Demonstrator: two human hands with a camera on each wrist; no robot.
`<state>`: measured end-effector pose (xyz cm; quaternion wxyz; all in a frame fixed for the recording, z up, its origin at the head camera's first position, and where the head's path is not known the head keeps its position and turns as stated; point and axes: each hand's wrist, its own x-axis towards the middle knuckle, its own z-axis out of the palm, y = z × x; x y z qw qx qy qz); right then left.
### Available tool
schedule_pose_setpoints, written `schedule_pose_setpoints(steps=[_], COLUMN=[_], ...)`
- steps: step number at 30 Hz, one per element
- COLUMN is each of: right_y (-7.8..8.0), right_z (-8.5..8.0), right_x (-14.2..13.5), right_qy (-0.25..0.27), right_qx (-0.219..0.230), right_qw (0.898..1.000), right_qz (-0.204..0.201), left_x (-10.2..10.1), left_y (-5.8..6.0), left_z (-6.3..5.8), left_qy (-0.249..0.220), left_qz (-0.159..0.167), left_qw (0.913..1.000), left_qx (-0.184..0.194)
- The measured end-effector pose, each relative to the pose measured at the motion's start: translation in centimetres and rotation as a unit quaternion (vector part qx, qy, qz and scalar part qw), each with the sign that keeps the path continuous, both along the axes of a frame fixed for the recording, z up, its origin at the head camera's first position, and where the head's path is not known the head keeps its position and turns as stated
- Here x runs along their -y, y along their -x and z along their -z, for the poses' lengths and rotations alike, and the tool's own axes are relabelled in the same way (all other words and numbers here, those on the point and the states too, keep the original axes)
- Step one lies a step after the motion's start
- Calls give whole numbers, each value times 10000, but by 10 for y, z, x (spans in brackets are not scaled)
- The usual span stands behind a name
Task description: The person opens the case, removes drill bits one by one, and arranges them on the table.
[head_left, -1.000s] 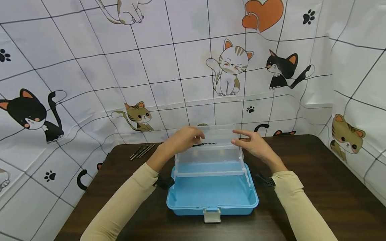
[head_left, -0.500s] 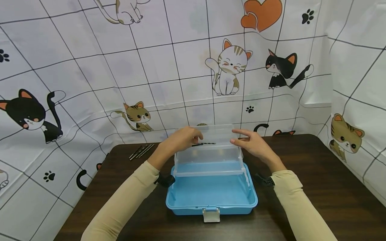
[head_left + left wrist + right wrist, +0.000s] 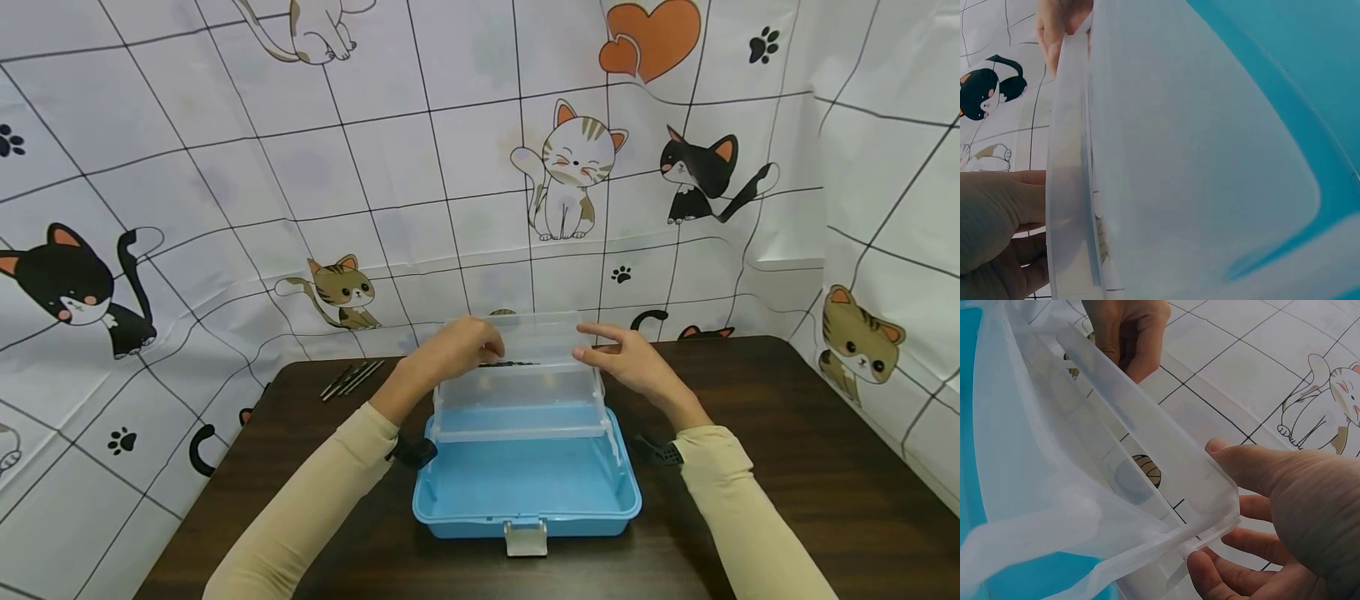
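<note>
A blue toolbox (image 3: 525,527) stands on the table with its two-tier translucent trays raised at the back. The left hand (image 3: 456,348) is over the left part of the top tray (image 3: 543,337). It pinches a dark twist drill bit (image 3: 513,363), which lies across the tray pointing right; the fingertips hide its rear end. In the right wrist view, the right hand (image 3: 1297,519) grips the tray's end, thumb on the upper edge and fingers beneath. From the left wrist view, the left hand (image 3: 997,231) is partly behind the tray wall, and the bit cannot be seen.
Several drill bits (image 3: 351,380) lie on the dark wooden table (image 3: 315,483) left of the toolbox. A white latch (image 3: 527,539) hangs at the toolbox front. The lower tray (image 3: 517,390) sits under the top one. A cat-print sheet (image 3: 450,167) covers the walls behind.
The drill bit has dropped slightly, level with the tray's front edge, as the left fingers dip. The right hand stays at the tray's end.
</note>
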<state>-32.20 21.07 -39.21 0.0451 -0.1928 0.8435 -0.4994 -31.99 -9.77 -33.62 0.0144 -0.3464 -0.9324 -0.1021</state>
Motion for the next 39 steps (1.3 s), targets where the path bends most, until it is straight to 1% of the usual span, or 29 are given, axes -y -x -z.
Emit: schedule_pose_setpoints(steps=[9, 10, 15, 18, 23, 26, 30, 35, 39], right_y=[-1, -4, -1, 4, 2, 0, -2, -3, -2], right_z=[-1, -5, -7, -2, 1, 1, 1, 0, 1], right_x=[-1, 0, 0, -2, -1, 0, 0, 1, 2], right_qy=[124, 128, 62, 60, 62, 72, 40, -23, -34], right_qx=[-2, 20, -21, -41, -14, 34, 32, 20, -8], right_qw=[9999, 9999, 10000, 10000, 10000, 10000, 10000, 10000, 10000], right_qz=[-72, -82, -56, -31, -47, -38, 18, 62, 7], left_x=[0, 1, 5, 10, 19, 25, 34, 51, 69], left_y=[11, 12, 15, 15, 12, 8, 4, -1, -4], left_z=[5, 4, 3, 3, 2, 0, -3, -7, -6], left_qy=[-228, -228, -250, -428, -778, -979, -1211, -1353, -1462], left_qz=[294, 323, 510, 484, 319, 267, 195, 45, -180], left_qw=[9993, 9992, 9984, 9979, 9964, 9948, 9924, 9900, 9875], left_qx=[37, 41, 2, 27, 127, 104, -91, -405, -560])
